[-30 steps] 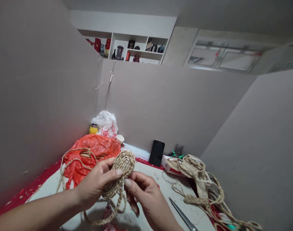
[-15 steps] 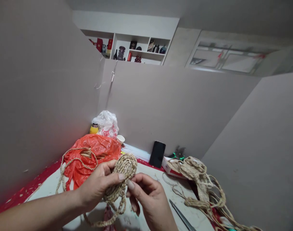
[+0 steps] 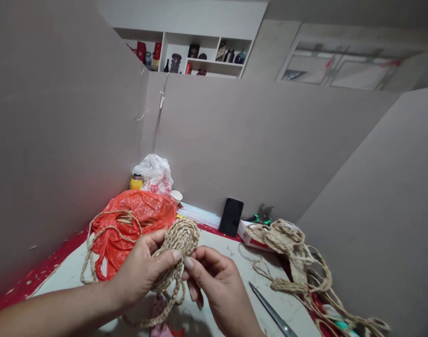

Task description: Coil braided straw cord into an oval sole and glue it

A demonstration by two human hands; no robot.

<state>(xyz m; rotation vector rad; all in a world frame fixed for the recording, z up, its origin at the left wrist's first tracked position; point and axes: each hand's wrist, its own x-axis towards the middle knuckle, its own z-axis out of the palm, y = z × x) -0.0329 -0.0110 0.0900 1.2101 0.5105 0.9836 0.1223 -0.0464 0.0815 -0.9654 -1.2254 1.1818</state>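
Note:
A woven piece of braided straw cord (image 3: 181, 238), coiled into an oval, is held up over the table. My left hand (image 3: 152, 264) is closed around its left side, thumb pressed on the front. At the right edge of the piece, my right hand (image 3: 212, 278) pinches with thumb and forefinger against the braid. What exactly lies between those fingertips is too small to make out. A loose loop of the same braided cord (image 3: 165, 316) hangs below, and a length of cord (image 3: 110, 228) trails on the left over a red plastic bag.
The red plastic bag (image 3: 115, 255) sits at left, behind it a white bag (image 3: 154, 171), a yellow jar (image 3: 136, 182) and a paper cup (image 3: 176, 196). A phone (image 3: 231, 216) leans against the partition. Scissors (image 3: 272, 311), green-handled pliers (image 3: 261, 216) and heaped cord (image 3: 287, 238) are at right.
The camera view has tilted down slightly, so the background sits higher. My hands keep hold of the woven piece, with the right fingertips shifted slightly left along its edge.

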